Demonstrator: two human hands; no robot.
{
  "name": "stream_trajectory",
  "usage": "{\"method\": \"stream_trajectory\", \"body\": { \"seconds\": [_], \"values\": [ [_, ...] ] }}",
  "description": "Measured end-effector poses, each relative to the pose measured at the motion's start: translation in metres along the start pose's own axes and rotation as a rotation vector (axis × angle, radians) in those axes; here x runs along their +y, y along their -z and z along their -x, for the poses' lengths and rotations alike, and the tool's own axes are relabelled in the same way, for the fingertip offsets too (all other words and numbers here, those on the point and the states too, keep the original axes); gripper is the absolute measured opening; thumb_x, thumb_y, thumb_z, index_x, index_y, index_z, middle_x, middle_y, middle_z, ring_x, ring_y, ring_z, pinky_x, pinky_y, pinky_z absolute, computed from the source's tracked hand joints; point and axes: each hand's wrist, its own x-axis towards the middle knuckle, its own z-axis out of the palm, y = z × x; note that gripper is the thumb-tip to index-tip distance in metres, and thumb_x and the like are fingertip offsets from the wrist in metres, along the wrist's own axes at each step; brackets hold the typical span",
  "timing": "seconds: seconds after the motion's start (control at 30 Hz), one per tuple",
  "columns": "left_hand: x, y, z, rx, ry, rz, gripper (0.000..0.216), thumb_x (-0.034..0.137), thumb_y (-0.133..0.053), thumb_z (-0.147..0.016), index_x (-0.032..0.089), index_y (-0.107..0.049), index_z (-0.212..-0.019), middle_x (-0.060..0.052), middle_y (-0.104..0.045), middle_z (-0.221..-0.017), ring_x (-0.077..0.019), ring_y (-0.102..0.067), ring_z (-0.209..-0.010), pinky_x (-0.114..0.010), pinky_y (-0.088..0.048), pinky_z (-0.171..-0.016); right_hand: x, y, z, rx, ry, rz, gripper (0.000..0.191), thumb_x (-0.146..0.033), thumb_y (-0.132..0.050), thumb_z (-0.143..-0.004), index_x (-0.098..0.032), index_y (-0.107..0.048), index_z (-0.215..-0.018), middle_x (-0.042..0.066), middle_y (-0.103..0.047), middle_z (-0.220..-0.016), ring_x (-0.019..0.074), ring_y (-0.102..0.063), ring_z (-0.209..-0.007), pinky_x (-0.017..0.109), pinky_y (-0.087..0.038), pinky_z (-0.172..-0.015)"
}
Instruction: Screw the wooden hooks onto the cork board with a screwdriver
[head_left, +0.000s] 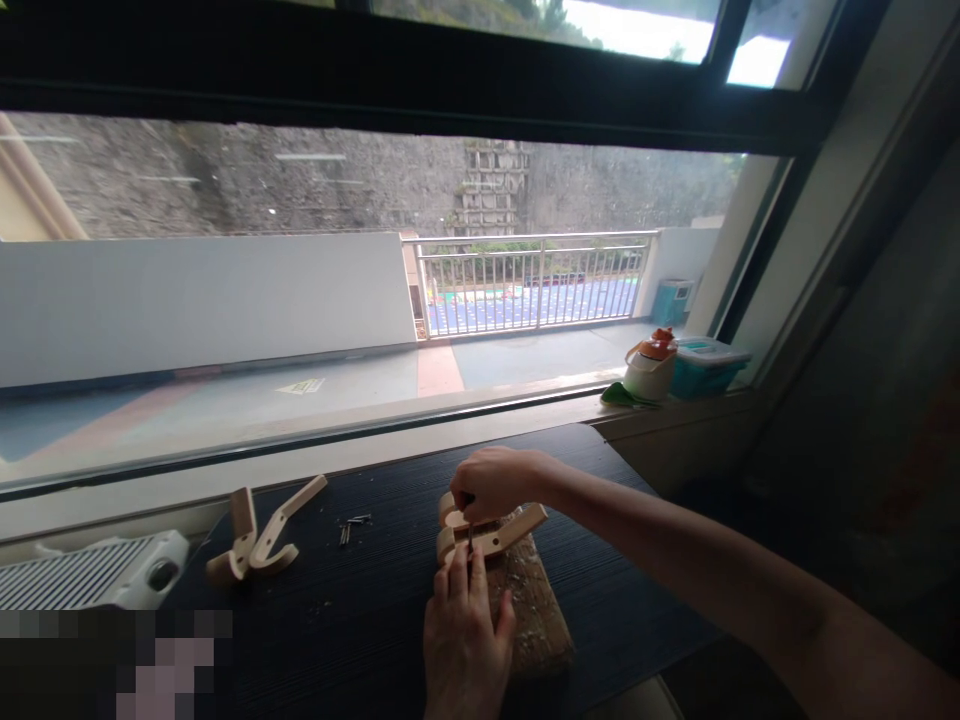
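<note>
My right hand (495, 483) is closed in a fist around the dark handle of what looks like a screwdriver (471, 538), its thin shaft pointing down. Below it, a pale wooden hook (516, 532) with a drilled hole lies on a rough brown block (538, 615). A second curved wooden piece (447, 505) shows partly behind the fist. My left hand (469, 620) comes from the near side, its fingers together, fingertips pressing on the hook beside the shaft. Whether a screw sits under the tip is hidden by the fingers.
On the dark table (360, 620), several loose screws (351, 528) lie left of the block. Farther left are two more wooden hooks (274, 545). A white heater (97, 570) stands beside the table. A bottle (651, 372) and a teal box (709, 368) stand on the windowsill.
</note>
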Motion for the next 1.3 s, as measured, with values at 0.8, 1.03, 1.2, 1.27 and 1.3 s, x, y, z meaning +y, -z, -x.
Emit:
{"method": "stream_trajectory", "body": {
  "seconds": [0.8,1.03,1.2,1.27,1.3],
  "values": [
    [-0.012,-0.007,0.002,0.043,-0.134,-0.116,0.042,0.029,-0.048,-0.086,0.009,-0.054,-0.122,-0.012,-0.057,-0.123,-0.0241,-0.051,-0.109,-0.033,-0.049,-0.083,-0.014,0.012,0.007,-0.038,-0.023,0.033,0.032,-0.038,-0.052,-0.078,-0.016,-0.071,-0.093,0.008,-0.07,-0.091,0.0201,-0.062,-0.078,0.027,-0.037,-0.055],
    [-0.012,-0.008,0.002,0.066,-0.142,-0.105,0.042,0.028,-0.049,-0.085,0.007,-0.055,-0.121,-0.014,-0.057,-0.122,-0.025,-0.05,-0.109,-0.034,-0.048,-0.083,-0.018,0.017,0.009,-0.088,0.059,0.033,0.027,-0.023,-0.055,-0.075,-0.018,-0.071,-0.097,0.004,-0.07,-0.098,0.0188,-0.062,-0.086,0.026,-0.037,-0.057],
    [-0.013,-0.007,0.003,0.021,-0.118,-0.074,0.043,0.029,-0.048,-0.085,0.011,-0.053,-0.124,-0.013,-0.056,-0.124,-0.025,-0.051,-0.11,-0.035,-0.048,-0.083,-0.007,0.007,0.002,-0.059,0.05,-0.012,0.026,-0.025,-0.056,-0.075,-0.017,-0.07,-0.096,0.005,-0.07,-0.095,0.0161,-0.062,-0.082,0.024,-0.038,-0.059],
    [-0.013,-0.008,0.003,0.007,-0.111,-0.067,0.043,0.029,-0.048,-0.086,0.011,-0.053,-0.124,-0.013,-0.056,-0.124,-0.0246,-0.051,-0.11,-0.034,-0.048,-0.083,-0.004,0.004,0.001,-0.048,0.03,-0.022,0.027,-0.03,-0.053,-0.078,-0.016,-0.069,-0.095,0.005,-0.07,-0.09,0.0159,-0.062,-0.077,0.024,-0.038,-0.057],
    [-0.014,-0.008,0.003,0.002,-0.113,-0.064,0.043,0.029,-0.048,-0.086,0.01,-0.053,-0.124,-0.013,-0.056,-0.124,-0.0245,-0.051,-0.11,-0.034,-0.048,-0.083,-0.003,0.003,0.001,-0.042,0.018,-0.021,0.028,-0.032,-0.051,-0.079,-0.016,-0.069,-0.094,0.006,-0.07,-0.088,0.0162,-0.062,-0.076,0.024,-0.039,-0.056]
  ]
}}
